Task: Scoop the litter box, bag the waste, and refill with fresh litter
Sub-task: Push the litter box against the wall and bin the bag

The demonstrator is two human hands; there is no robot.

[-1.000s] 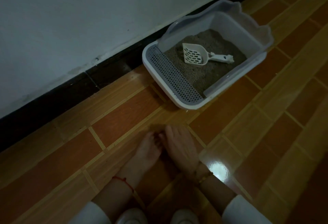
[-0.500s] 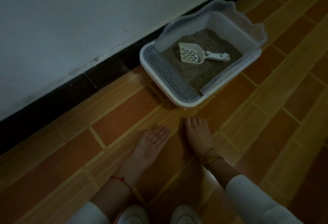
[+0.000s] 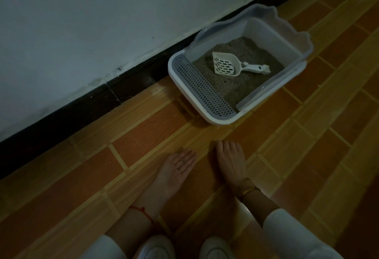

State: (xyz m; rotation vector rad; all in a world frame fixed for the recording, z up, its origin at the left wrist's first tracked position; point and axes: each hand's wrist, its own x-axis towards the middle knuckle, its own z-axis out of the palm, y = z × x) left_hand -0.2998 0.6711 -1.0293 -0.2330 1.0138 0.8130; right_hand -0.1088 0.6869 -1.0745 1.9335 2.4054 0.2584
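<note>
Head view: litter box (image 3: 205,113) of grey litter (image 3: 235,86) under white scoop (image 3: 225,65); both hands' fingers seemingly flat, empty.

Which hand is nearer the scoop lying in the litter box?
Right. The right hand, palm down, sits almost straight below the scoop; the left hand, palm up, is lower and further to the left. Neither touches it.

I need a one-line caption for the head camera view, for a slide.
Both hands, left palm up and right palm down, open above the floor before a litter box with its scoop on the litter.
</note>
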